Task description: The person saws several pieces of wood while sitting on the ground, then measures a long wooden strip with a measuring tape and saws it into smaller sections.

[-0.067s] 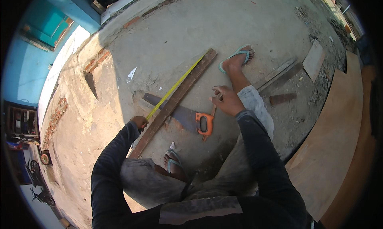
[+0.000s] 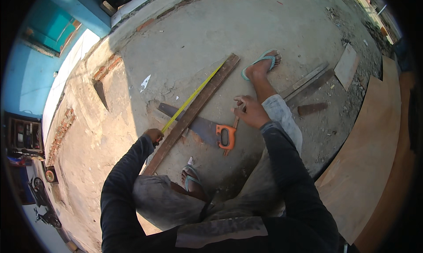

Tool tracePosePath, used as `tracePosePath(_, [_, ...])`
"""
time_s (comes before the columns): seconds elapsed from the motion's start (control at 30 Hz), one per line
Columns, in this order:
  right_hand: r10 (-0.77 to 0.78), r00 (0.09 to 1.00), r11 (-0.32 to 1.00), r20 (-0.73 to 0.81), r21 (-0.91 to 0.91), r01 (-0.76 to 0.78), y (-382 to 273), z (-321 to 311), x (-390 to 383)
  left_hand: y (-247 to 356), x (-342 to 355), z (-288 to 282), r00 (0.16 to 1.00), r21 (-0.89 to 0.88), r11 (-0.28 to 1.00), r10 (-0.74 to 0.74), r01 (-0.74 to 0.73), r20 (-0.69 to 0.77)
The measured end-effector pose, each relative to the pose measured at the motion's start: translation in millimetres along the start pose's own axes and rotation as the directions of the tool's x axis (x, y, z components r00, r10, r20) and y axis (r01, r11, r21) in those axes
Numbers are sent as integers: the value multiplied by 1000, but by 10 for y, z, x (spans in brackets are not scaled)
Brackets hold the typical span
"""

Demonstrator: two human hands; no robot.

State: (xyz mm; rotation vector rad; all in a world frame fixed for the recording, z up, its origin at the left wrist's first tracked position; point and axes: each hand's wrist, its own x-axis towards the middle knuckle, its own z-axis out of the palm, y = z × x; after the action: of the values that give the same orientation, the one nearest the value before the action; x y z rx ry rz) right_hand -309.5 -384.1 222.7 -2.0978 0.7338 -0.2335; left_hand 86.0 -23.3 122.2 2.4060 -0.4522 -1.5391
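My left hand [image 2: 153,136] is closed round the near end of a yellow tape measure [image 2: 194,94]; the tape's case is hidden in my fist. The blade runs out along the left edge of a long brown wooden board [image 2: 205,95], up to its far end. Beneath the board lies a handsaw with an orange handle [image 2: 226,137], its dark blade crossing under the wood. My right hand [image 2: 254,112] hovers above and right of the saw handle, beside my right shin. Its fingers are loosely bent and apart, with nothing visible in them.
Wooden strips [image 2: 308,82], a short brown wood offcut [image 2: 312,108] and a pale flat panel [image 2: 346,67] lie right of my right leg. A large plywood sheet [image 2: 365,151] covers the right side. My sandalled feet stand on either side of the saw.
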Motion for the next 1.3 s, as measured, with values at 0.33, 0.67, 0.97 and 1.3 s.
tracePosePath(0.33, [-32,999,997,35,-72,34,64,27,-37,128,-152,44,997,-9,999,51,-52,-52])
tracePosePath(0.67, [8,998,999,70,-49,-4,-16,-8,-47,-183,11,67,976,14,976,219,-219,11])
tracePosePath(0.97, [45,992,994,114,-105,-33,54,35,-18,-1261,72,-428,863,529,685,437,-502,252])
tracePosePath(1.3, [24,967,984,255,-175,22,-66,415,83,-2522,-123,390,990,345,933,130,-103,-57])
